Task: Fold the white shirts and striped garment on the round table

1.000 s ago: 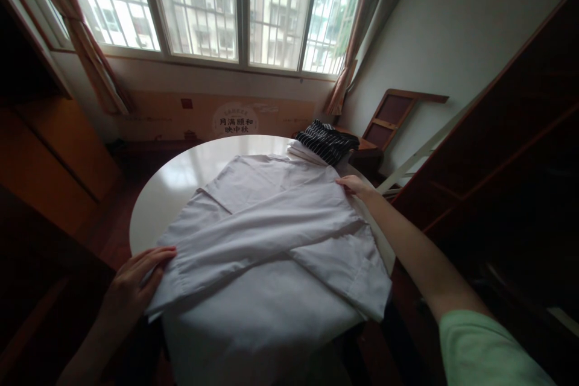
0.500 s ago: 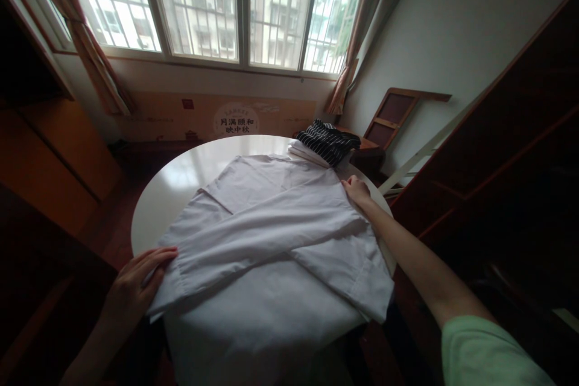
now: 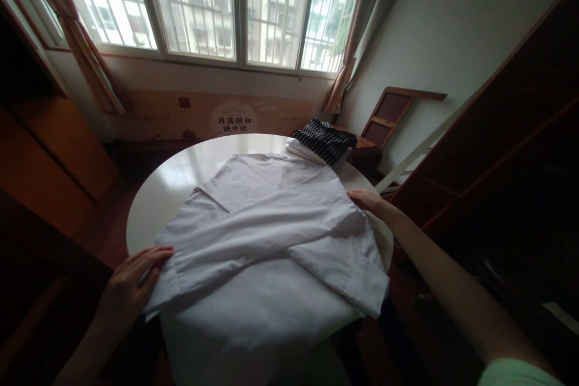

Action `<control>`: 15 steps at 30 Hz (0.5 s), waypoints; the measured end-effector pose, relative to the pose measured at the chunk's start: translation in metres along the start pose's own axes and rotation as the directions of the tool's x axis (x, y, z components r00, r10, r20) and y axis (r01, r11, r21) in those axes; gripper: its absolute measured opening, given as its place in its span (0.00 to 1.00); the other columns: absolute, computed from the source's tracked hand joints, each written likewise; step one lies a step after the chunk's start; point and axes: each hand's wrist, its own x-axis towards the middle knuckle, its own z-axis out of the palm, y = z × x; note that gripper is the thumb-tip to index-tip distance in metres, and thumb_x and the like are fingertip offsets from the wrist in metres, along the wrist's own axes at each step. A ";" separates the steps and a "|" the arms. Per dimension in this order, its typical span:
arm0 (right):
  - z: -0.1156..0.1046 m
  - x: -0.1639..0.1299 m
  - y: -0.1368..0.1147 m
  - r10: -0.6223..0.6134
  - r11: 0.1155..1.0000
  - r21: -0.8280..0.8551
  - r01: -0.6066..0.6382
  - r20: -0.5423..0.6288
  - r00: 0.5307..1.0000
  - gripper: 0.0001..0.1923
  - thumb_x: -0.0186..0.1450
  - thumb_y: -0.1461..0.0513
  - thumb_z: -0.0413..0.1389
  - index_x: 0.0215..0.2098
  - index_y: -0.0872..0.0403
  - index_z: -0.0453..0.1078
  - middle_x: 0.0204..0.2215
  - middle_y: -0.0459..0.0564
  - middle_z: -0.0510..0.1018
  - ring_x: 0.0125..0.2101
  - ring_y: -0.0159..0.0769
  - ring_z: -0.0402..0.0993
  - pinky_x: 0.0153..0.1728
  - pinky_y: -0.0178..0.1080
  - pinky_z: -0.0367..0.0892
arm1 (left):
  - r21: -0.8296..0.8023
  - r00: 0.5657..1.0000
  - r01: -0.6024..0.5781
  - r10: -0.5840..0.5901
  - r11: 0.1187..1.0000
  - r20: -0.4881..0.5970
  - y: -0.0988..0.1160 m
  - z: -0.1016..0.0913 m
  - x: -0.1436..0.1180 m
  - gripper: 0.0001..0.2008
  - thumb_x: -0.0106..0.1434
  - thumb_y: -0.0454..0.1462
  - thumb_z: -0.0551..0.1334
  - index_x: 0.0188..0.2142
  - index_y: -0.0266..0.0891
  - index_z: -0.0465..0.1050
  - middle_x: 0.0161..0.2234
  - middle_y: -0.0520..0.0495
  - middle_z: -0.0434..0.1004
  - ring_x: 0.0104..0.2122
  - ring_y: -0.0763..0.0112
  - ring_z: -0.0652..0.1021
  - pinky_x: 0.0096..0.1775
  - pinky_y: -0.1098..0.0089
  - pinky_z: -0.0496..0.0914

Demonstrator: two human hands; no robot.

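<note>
White shirt (image 3: 266,241) lies spread over round white surface (image 3: 181,175), sleeves folded across, hem draping off near edge. Left hand (image 3: 129,283) pinches the left cuff edge, pinning the fold flat. Right hand (image 3: 368,200), fingers flat, presses right side edge. Striped garment (image 3: 323,140) sits beyond, stacked apart.

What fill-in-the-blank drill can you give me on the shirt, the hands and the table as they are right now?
1. The white shirt lies on a round ____ table.
2. The left hand rests on the shirt's ____ edge, as the camera sees it.
3. The right hand touches the shirt's ____ edge.
4. The garment at the table's far side is ____.

Missing words: white; left; right; striped
</note>
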 end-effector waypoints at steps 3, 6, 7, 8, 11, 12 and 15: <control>0.006 -0.003 0.002 0.031 0.999 -0.023 -0.033 -0.084 0.996 0.17 0.61 0.52 0.51 0.29 0.58 0.71 0.21 0.49 0.76 0.23 0.33 0.69 0.25 0.32 0.64 | 0.001 1.000 -0.006 0.006 1.000 0.000 0.000 0.000 0.000 0.15 0.60 0.45 0.52 0.42 0.44 0.72 0.43 0.49 0.76 0.45 0.64 0.74 0.50 0.64 0.67; 0.017 -0.004 -0.002 0.014 0.983 -0.178 -0.049 -0.191 0.981 0.18 0.63 0.54 0.48 0.27 0.59 0.70 0.20 0.48 0.75 0.22 0.32 0.67 0.23 0.31 0.60 | 0.009 1.000 -0.017 0.017 1.000 0.005 0.001 -0.001 0.001 0.15 0.60 0.44 0.51 0.42 0.44 0.71 0.43 0.49 0.76 0.45 0.64 0.74 0.49 0.64 0.67; 0.021 -0.005 -0.004 0.000 0.960 -0.273 -0.062 -0.222 0.975 0.17 0.63 0.56 0.48 0.27 0.59 0.70 0.21 0.49 0.75 0.22 0.32 0.67 0.22 0.31 0.59 | 0.012 1.000 -0.021 0.021 1.000 0.005 0.001 -0.002 0.001 0.15 0.60 0.44 0.51 0.42 0.44 0.72 0.43 0.49 0.76 0.45 0.64 0.74 0.49 0.64 0.67; 0.025 -0.006 -0.006 -0.016 0.921 -0.380 -0.082 -0.248 0.969 0.15 0.63 0.57 0.48 0.28 0.60 0.70 0.22 0.49 0.75 0.23 0.32 0.68 0.23 0.31 0.58 | 0.015 1.000 -0.023 0.023 1.000 0.008 0.001 -0.002 0.002 0.15 0.60 0.44 0.51 0.42 0.44 0.72 0.43 0.49 0.76 0.44 0.64 0.74 0.49 0.64 0.67; 0.040 -0.013 -0.011 -0.079 0.725 -0.666 -0.173 -0.330 0.941 0.13 0.65 0.58 0.47 0.37 0.59 0.69 0.28 0.54 0.77 0.29 0.37 0.72 0.26 0.33 0.58 | 0.033 1.000 -0.013 0.012 0.999 0.021 0.001 -0.003 0.001 0.16 0.60 0.45 0.51 0.42 0.44 0.72 0.43 0.49 0.76 0.45 0.63 0.74 0.49 0.64 0.67; 0.044 -0.017 -0.013 -0.112 0.661 -0.724 -0.197 -0.355 0.928 0.14 0.66 0.58 0.46 0.40 0.59 0.68 0.31 0.56 0.77 0.31 0.39 0.73 0.27 0.34 0.58 | 0.039 1.000 -0.004 0.003 0.999 0.030 0.001 -0.003 0.001 0.16 0.60 0.45 0.51 0.42 0.45 0.72 0.43 0.49 0.76 0.45 0.63 0.74 0.49 0.64 0.67; 0.052 -0.025 -0.014 -0.188 0.550 -0.806 -0.219 -0.375 0.908 0.16 0.67 0.57 0.42 0.44 0.57 0.66 0.35 0.59 0.77 0.36 0.44 0.74 0.30 0.36 0.59 | 0.049 0.998 0.029 -0.032 0.998 0.058 0.003 -0.003 0.001 0.18 0.60 0.47 0.50 0.42 0.45 0.71 0.43 0.48 0.76 0.45 0.63 0.74 0.49 0.63 0.67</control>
